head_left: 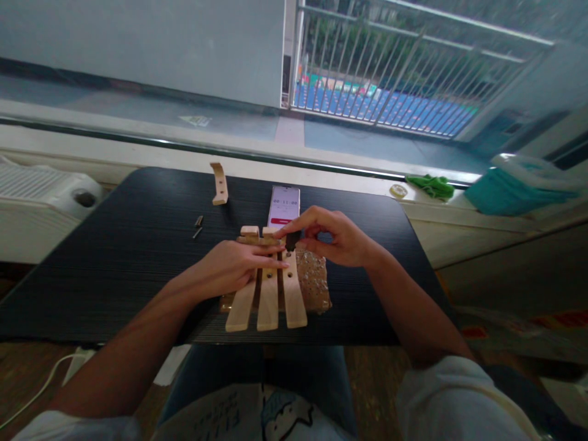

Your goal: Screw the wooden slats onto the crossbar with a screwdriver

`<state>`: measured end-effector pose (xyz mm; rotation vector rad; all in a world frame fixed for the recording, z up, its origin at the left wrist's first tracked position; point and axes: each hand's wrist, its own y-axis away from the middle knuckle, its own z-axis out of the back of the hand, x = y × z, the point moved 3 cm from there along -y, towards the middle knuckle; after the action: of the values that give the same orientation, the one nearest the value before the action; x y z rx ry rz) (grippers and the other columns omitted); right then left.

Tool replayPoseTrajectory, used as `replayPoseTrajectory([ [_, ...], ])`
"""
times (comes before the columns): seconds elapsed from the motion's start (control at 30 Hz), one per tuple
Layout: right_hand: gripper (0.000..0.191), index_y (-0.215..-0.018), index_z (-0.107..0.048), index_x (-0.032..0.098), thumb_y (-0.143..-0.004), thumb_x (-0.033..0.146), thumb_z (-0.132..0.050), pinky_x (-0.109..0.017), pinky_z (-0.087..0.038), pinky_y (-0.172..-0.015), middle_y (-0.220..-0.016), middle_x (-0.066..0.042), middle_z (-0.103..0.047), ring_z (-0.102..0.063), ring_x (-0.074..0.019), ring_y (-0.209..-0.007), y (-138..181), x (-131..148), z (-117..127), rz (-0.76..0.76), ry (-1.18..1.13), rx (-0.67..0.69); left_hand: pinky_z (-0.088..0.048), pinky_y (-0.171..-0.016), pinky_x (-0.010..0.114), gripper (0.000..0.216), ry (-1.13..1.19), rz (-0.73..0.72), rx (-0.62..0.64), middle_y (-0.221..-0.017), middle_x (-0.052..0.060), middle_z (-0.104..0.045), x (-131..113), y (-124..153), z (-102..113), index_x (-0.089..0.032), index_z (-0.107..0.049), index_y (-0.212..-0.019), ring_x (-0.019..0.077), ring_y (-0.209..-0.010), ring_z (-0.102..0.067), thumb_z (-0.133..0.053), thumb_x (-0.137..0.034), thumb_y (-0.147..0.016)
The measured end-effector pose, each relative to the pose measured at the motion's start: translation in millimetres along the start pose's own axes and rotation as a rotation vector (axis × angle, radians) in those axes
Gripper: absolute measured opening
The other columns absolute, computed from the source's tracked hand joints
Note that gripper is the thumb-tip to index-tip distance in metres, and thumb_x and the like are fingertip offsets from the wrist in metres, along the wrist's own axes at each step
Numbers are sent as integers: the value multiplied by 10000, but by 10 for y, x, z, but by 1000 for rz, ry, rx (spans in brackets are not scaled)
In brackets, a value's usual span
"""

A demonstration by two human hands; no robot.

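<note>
Three pale curved wooden pieces [269, 306] lie side by side, with dark round holes in them. Beneath them is a brown, glossy, bumpy slab [315, 278], partly covered. My left hand [229, 266] rests across the wooden pieces, palm down, fingers stretched out to the right. In my right hand [337, 236] a small dark tool [293, 240] is pinched between the fingers, over the upper part of the rightmost piece near its hole. The tool's lower end and kind cannot be made out. A fourth curved wooden piece [219, 185] with two holes stands apart at the back.
Two small metal pieces, perhaps screws [197, 231], lie left on the black table [114, 263]. Behind my hands is a phone [283, 205] showing a timer. On the windowsill sit a tape roll [397, 190], a green cloth [432, 186] and a teal bin [500, 190].
</note>
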<state>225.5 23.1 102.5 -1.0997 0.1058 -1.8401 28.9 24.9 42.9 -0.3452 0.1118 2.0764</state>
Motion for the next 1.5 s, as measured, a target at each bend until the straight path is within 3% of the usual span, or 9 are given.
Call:
replayPoseTrajectory([
  [0.53, 217, -984, -623, 161, -854, 330, -665, -175, -383, -495, -661, 51, -554, -421, -31, -497, 15, -26, 25, 18, 180, -116, -499, -999, 357, 548, 7, 35, 9, -1435, -29, -476, -11, -10, 16, -376, -610, -1255, 205, -1208, -591, -533, -63, -811],
  [0.67, 210, -964, -603, 166, -837, 311, -684, -178, -377, -503, -685, 52, -563, -415, -26, -505, 23, -35, 19, 38, 243, -163, -509, -987, 389, 573, 20, 35, 1, -1424, -37, -488, -3, -4, 6, -385, -610, -1251, 222, -1194, -602, -518, -48, -797],
  [0.97, 168, -957, -593, 185, -837, 257, -686, -185, -384, -498, -773, 33, -596, -413, -32, -525, 6, -59, -11, 168, 256, -247, -463, -1036, 331, 608, 15, 52, 27, -1441, -70, -463, -8, -9, 13, -390, -621, -1240, 178, -1224, -578, -508, -16, -775],
  [1.3, 217, -959, -564, 196, -803, 216, -715, -180, -386, -493, -750, 49, -560, -424, -25, -505, 18, -86, -37, 166, 303, -297, -525, -958, 405, 630, -9, 39, 40, -1425, -25, -493, -5, -9, 2, -383, -606, -1266, 244, -1172, -618, -481, -9, -775],
  [1.5, 229, -956, -539, 205, -807, 242, -710, -191, -384, -490, -739, 55, -541, -426, -35, -511, 26, -86, -54, 152, 342, -315, -473, -1026, 393, 644, 12, 34, 42, -1450, -28, -461, -20, -13, 19, -369, -605, -1269, 224, -1243, -562, -470, 11, -766],
])
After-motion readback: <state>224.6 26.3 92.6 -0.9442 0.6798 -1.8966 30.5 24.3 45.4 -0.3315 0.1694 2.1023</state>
